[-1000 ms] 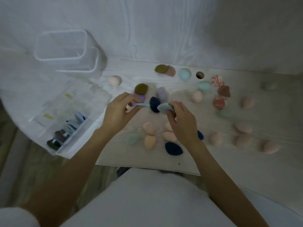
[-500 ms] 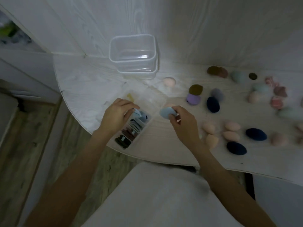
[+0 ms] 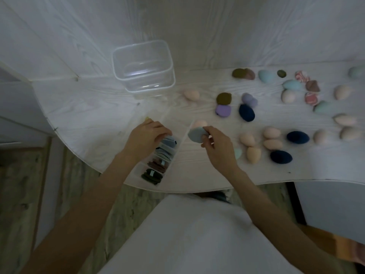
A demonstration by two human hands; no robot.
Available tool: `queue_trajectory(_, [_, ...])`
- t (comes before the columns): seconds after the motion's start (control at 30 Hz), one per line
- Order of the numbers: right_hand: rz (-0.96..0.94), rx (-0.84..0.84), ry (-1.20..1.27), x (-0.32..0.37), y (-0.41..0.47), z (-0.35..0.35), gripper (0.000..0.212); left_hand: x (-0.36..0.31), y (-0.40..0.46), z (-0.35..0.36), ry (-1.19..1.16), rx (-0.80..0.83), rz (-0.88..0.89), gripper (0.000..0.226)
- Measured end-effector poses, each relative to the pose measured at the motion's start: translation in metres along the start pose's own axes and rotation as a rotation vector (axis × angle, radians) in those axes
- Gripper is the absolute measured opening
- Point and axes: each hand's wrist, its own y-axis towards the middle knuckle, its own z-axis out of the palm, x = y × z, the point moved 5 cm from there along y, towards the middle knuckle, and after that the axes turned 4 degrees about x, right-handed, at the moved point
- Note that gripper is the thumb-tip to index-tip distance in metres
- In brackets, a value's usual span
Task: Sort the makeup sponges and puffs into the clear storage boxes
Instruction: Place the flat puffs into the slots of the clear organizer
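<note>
The right hand [image 3: 217,147] pinches a grey-blue puff [image 3: 196,134] just right of the divided box [image 3: 158,155]. The left hand [image 3: 147,135], fingers curled, rests in a compartment; whether it grips anything cannot be told.

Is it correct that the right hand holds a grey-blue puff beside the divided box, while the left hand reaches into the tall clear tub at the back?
Not quite. In the head view the left hand reaches into the divided box itself, over its compartments of flat puffs, not the tall clear tub, which stands untouched at the back. The right hand does hold the grey-blue puff beside that box.
</note>
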Motion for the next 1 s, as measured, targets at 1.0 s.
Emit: queue_trajectory(1.0, [-0.013,0.025,-0.002,-0.003,-0.011,0.007,0.019,0.001,0.003,-0.004,-0.082,-0.006,0.012,0.031])
